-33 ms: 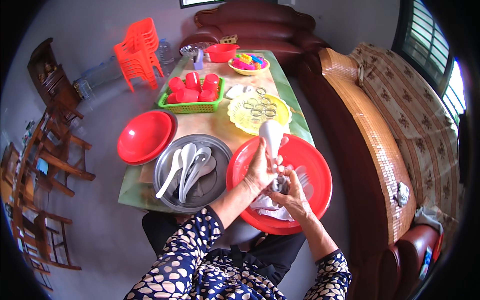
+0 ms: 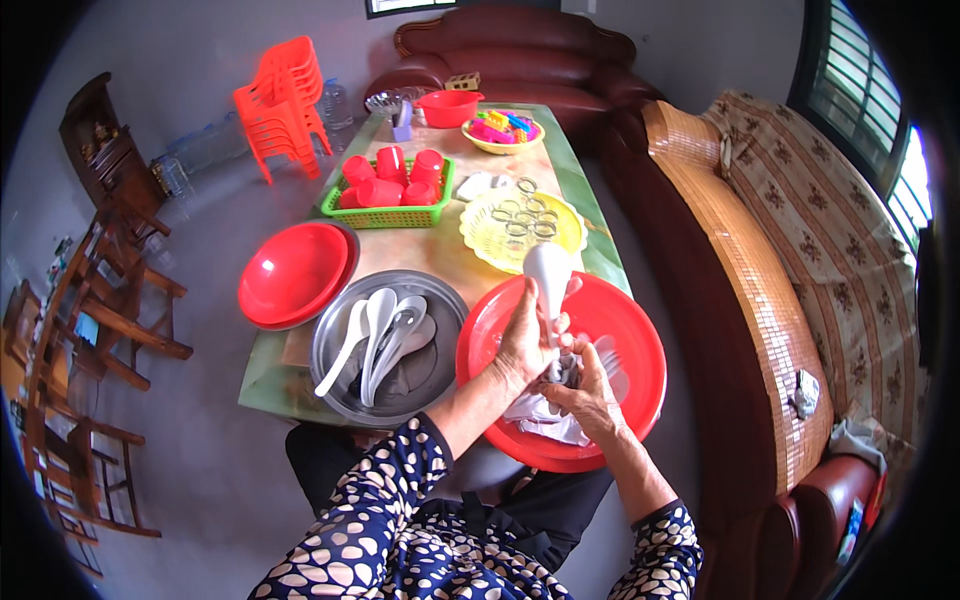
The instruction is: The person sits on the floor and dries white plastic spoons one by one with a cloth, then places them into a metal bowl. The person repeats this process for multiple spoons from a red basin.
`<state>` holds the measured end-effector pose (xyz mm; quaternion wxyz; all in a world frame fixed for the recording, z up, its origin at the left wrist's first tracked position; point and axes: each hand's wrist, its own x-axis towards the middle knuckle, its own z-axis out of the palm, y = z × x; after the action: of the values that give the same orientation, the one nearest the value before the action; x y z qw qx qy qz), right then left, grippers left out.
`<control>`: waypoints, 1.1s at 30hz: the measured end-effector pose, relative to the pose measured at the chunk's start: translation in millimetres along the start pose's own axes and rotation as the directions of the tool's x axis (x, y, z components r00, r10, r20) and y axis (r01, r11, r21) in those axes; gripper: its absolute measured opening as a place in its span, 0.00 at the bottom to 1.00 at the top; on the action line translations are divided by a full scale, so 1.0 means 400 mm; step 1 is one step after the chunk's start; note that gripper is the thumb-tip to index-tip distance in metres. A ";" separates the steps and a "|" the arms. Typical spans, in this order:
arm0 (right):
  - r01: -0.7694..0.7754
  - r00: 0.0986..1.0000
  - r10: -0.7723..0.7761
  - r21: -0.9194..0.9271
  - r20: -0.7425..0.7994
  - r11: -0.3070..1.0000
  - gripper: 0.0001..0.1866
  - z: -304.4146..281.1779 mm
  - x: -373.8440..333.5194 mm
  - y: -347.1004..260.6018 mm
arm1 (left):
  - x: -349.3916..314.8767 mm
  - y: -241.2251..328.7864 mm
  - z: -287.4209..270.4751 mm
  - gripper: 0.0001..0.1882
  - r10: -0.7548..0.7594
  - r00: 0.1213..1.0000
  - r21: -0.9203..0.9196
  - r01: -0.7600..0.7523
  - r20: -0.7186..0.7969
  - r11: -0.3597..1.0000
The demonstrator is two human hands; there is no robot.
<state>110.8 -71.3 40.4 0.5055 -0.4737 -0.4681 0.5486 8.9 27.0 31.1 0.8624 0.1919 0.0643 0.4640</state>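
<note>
A marbled, green-edged worktop (image 2: 400, 250) is spread up the frame's middle. Right of centre, a round, glossy red plastic basin (image 2: 640, 330) is set beside a grey metallic-looking dish (image 2: 450, 325). Over the basin, the left grip (image 2: 522, 345) is closed around a smooth white spoon (image 2: 549, 278), held bowl-up; the right grip (image 2: 592, 402) is curled near the spoon's lower end, its exact hold too hidden to tell.

white spoon (image 2: 547, 270) | bowl up, near upright — over red basin (image 2: 650, 340) | white cloth (image 2: 560, 428) — crumpled, basin's near side
</note>
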 end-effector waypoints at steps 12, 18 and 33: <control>0.046 0.998 -0.023 -0.378 0.064 0.925 0.16 -0.024 0.007 -0.018 | -0.071 -0.053 -0.024 0.12 0.093 0.996 0.602 -0.071 -0.006 0.795; 0.160 0.977 -0.025 -0.660 0.210 0.734 0.20 -0.075 -0.024 0.024 | -0.054 -0.052 0.004 0.12 0.182 0.970 0.679 -0.025 -0.160 0.733; -0.012 1.000 -0.007 -0.662 -0.026 0.750 0.22 -0.085 -0.020 0.041 | -0.379 0.329 -0.101 0.11 0.628 0.747 0.851 0.169 0.219 -0.497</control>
<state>143.2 -78.9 20.6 0.3107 -0.6300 -0.6243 0.3419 -190.0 -21.6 35.2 0.0839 0.7003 0.5691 0.4227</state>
